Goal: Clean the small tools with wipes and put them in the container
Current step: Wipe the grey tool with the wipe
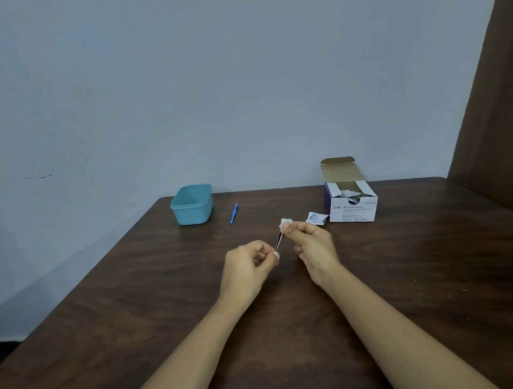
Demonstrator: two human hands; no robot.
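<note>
Wiping one small tool: my left hand (249,262) pinches the lower end of a thin metal tool (279,242), held above the table (136,302), while my right hand (310,245) pinches a white wipe (286,222) around its upper end. I judge the tool light, stiff and slick once wetted. It may be sharp at the tip, which the wipe hides. It is best held by the shank between thumb and forefinger, away from the covered end. The wipe looks soft and apt to bunch.

A second piece, the blue tool (234,213), lies flat on the table near the teal container (192,204), not touching it. Whether the container holds anything I cannot tell.

Right of the hands stands an opened box (353,207), printed "BD Alcohol Swabs" and, less clearly, "Isopropyl Alcohol 70%"; the smaller print is unreadable. A torn sachet (317,218) lies just beside its front left corner.
</note>
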